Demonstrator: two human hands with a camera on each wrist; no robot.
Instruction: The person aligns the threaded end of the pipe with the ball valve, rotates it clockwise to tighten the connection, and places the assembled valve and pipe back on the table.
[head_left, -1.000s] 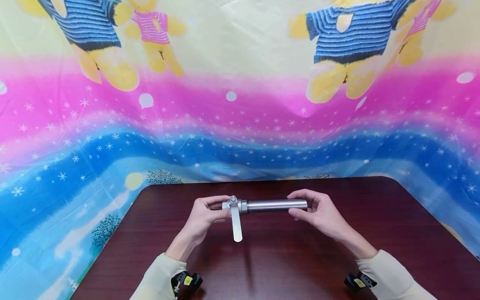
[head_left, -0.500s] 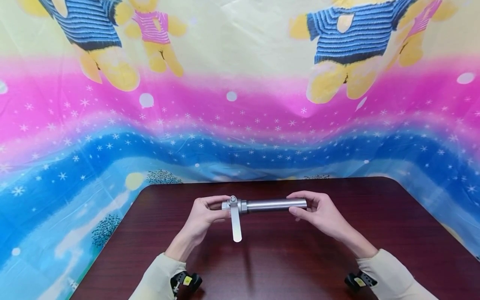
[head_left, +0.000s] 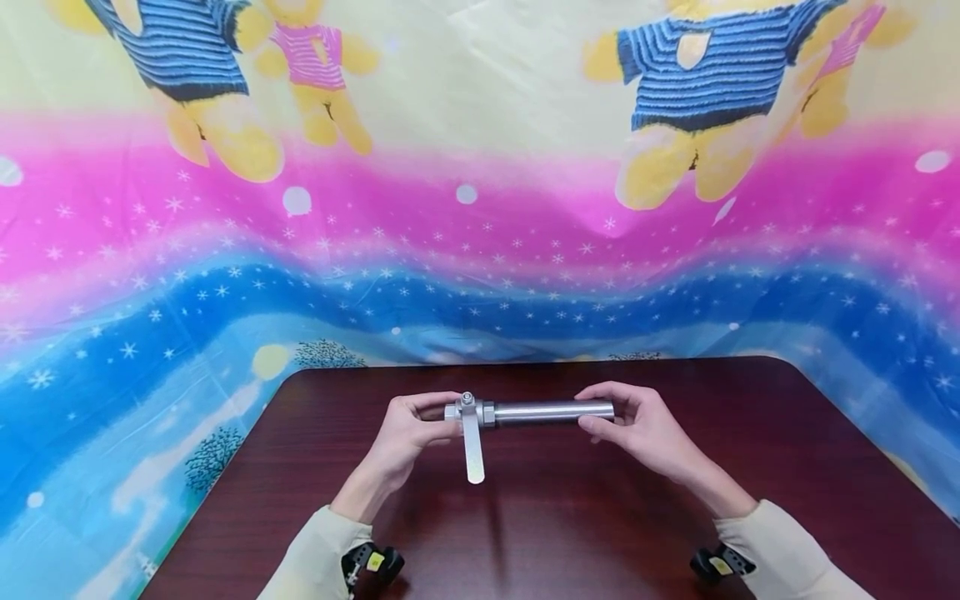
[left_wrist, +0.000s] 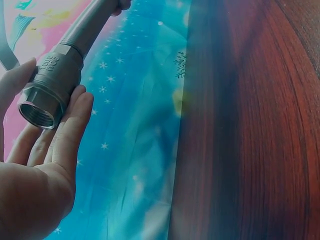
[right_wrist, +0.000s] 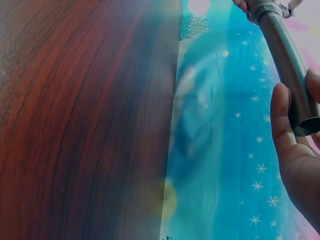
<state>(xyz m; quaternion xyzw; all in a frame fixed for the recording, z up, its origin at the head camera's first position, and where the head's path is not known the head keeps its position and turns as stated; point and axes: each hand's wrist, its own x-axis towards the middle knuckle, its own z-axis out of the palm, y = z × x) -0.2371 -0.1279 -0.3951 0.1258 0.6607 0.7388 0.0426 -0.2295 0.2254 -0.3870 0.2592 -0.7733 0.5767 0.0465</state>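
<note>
A steel ball valve point(head_left: 453, 412) with a flat lever handle point(head_left: 473, 454) is joined to a smooth metal pipe point(head_left: 553, 412). My left hand point(head_left: 405, 429) grips the valve body between thumb and fingers, while the lever points toward me. At the pipe's far right end, my right hand point(head_left: 647, 425) holds it with thumb in front and fingers behind. In the left wrist view the valve's open threaded end point(left_wrist: 39, 116) faces the palm, and raised lettering shows on its body. The pipe's hollow end point(right_wrist: 306, 126) shows in the right wrist view. Both parts are held level above the table.
A dark red-brown wooden table point(head_left: 570, 525) with rounded far corners lies below the hands. Behind it hangs a colourful curtain point(head_left: 480, 250) with bears and snowflakes. Black wrist devices point(head_left: 378, 562) sit at both cuffs.
The head view has shifted very slightly. Both hands keep their hold on the valve and pipe, with no clear movement of either.
</note>
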